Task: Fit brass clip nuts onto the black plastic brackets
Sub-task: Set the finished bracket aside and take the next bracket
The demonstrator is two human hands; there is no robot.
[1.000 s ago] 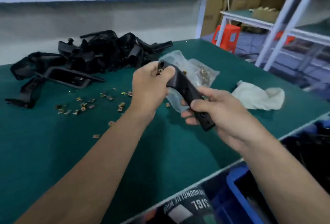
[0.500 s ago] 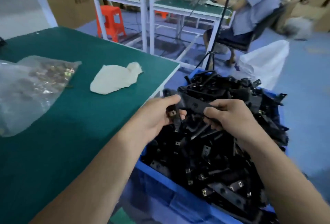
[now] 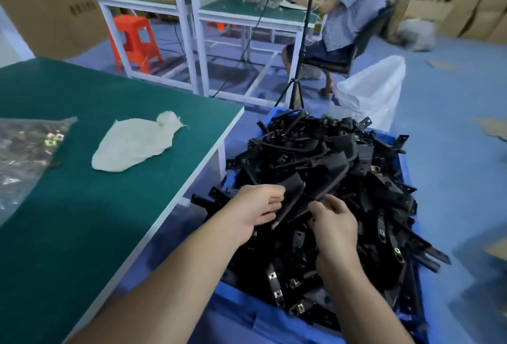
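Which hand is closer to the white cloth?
Left. The left hand is down-right of the white cloth; the right hand lies farther right, beyond it.

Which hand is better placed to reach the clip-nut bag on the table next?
Left, probably. The left hand hovers at the table side of the blue bin, nearer the green table and the clip-nut bag on it; the right hand is farther out over the bracket pile.

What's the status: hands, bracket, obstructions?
Left hand fingers against a black plastic bracket atop the heap in the blue plastic bin, grip unclear. Right hand loosely curled, holding nothing. Nothing in the way.
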